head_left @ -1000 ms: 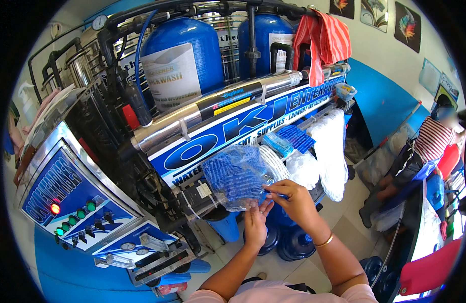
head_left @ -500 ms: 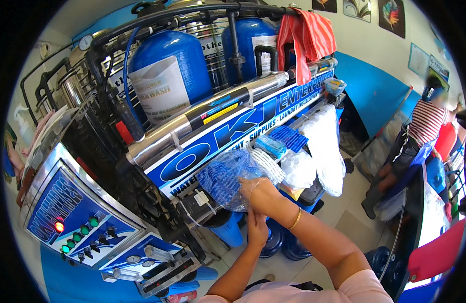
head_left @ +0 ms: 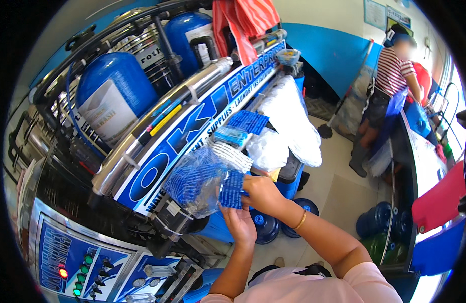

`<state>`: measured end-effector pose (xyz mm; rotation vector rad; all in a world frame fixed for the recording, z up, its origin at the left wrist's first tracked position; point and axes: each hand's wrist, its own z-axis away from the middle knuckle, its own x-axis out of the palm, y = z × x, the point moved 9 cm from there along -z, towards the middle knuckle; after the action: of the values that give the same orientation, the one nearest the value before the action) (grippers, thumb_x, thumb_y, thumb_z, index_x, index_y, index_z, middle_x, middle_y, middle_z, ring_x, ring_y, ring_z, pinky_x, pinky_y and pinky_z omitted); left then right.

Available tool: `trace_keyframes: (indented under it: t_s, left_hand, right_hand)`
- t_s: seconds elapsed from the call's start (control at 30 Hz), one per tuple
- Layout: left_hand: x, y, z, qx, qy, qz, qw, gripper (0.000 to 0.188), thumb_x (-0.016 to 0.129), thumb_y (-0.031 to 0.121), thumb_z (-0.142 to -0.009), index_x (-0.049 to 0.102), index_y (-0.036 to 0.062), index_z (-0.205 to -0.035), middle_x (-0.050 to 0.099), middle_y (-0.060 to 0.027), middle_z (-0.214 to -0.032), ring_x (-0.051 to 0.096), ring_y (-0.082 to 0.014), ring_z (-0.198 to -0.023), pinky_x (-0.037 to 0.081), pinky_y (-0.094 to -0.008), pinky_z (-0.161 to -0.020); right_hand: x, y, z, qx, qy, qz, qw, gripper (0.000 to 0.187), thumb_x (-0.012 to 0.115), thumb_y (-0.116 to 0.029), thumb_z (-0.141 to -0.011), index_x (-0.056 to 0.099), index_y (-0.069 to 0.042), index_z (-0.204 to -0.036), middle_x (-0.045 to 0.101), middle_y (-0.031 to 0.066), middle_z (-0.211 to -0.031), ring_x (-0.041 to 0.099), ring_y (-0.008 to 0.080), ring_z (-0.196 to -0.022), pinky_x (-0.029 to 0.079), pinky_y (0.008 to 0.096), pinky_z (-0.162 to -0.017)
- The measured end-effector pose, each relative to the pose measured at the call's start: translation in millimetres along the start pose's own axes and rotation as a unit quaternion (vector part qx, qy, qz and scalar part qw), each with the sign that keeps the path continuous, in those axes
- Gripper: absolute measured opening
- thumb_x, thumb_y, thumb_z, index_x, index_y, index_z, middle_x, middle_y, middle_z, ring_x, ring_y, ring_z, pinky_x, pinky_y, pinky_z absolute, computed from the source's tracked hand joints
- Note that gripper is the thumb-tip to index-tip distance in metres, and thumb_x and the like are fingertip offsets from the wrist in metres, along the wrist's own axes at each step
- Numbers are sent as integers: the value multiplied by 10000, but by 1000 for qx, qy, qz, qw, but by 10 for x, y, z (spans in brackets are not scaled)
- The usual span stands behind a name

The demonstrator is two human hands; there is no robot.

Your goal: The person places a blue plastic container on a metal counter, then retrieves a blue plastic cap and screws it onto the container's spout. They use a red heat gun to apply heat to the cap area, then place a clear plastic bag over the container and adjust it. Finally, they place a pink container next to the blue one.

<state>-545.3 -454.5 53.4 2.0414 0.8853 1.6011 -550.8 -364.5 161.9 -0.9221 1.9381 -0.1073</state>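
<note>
A small stack of blue printed plastic sleeves (head_left: pixel 231 190) is between my hands, in front of a clear plastic bag (head_left: pixel 195 177) that holds more of the same blue pieces. My right hand (head_left: pixel 263 196) pinches the stack at its right edge, fingers closed. From below, my left hand (head_left: pixel 239 225) grips its lower edge; part of its fingers is hidden behind the stack. Just beyond the bag lie white printed sleeves (head_left: pixel 233 156), a light-blue packet (head_left: pixel 231 135) and another blue printed stack (head_left: pixel 248 121).
White plastic bags (head_left: pixel 267 149) hang to the right of the sleeves. Blue tanks (head_left: pixel 117 91) and metal pipes rise behind the sign board. A control panel (head_left: pixel 81 262) stands at lower left. Round blue bottles (head_left: pixel 265 227) sit on the floor. Another person (head_left: pixel 392 76) stands at far right.
My right hand has come out of the clear bag with the blue sleeves. My left hand has risen to the stack's lower edge. The view has swung to the right.
</note>
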Motion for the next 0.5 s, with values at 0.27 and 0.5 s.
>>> trace_keyframes:
  t_s: [0.27, 0.5]
  left_hand:
    - [223, 251, 308, -47, 92, 164, 981, 336, 499, 270, -932, 439, 140, -1236, 534, -20, -1146, 518, -152, -1007, 417, -379, -910]
    - [55, 272, 220, -67, 175, 66, 980, 345, 596, 135, -954, 406, 123, -1241, 536, 3, -1125, 501, -73, -941, 421, -226, -811]
  right_hand:
    - [-53, -260, -46, -14, -60, 68, 996, 109, 678, -113, -695, 620, -41, -754, 566, 92, -898, 651, 259, -723, 524, 383, -595]
    - [-222, -177, -24, 15, 20, 5, 1000, 137, 656, -147, -797, 649, -66, -907, 592, 119, -921, 634, 318, -732, 517, 405, -614]
